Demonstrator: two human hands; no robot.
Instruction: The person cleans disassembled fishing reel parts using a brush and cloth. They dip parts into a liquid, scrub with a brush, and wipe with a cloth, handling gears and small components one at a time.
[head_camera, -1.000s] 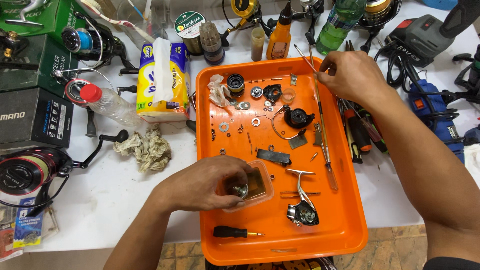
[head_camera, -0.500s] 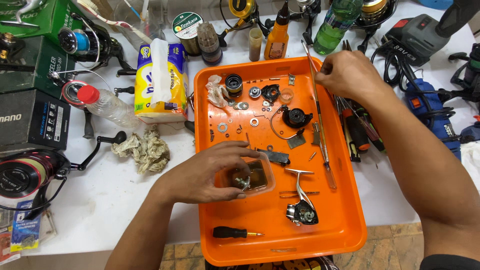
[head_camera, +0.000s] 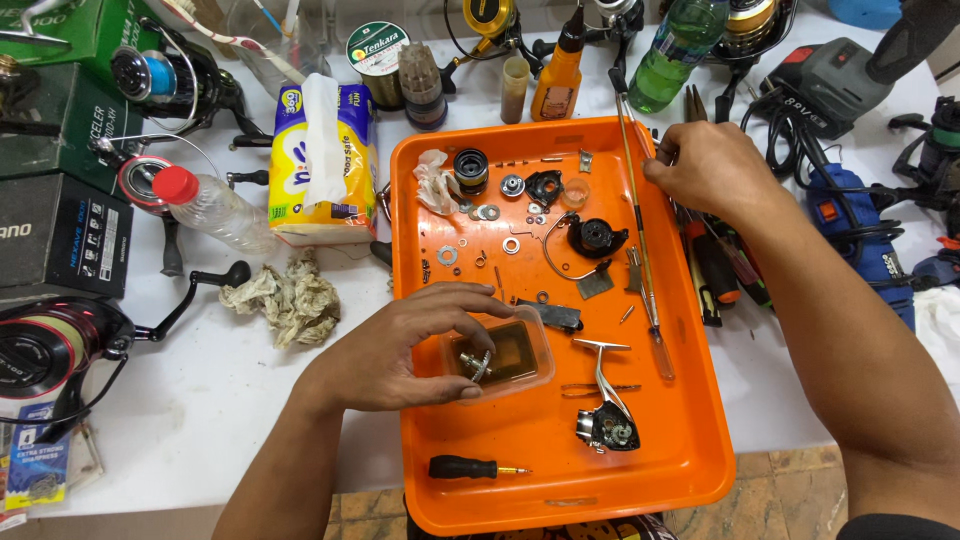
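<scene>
head view, looking down, close above bench

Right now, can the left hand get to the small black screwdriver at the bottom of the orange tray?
Probably yes. The black screwdriver lies uncovered just below the left hand, with bare orange tray between them, though that hand is on the small plastic container.

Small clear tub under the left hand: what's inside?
The small clear tub holds brownish liquid and a small metal geared part, near the left hand's fingers. The tub's left side is hidden by the hand, so anything there cannot be seen.
</scene>
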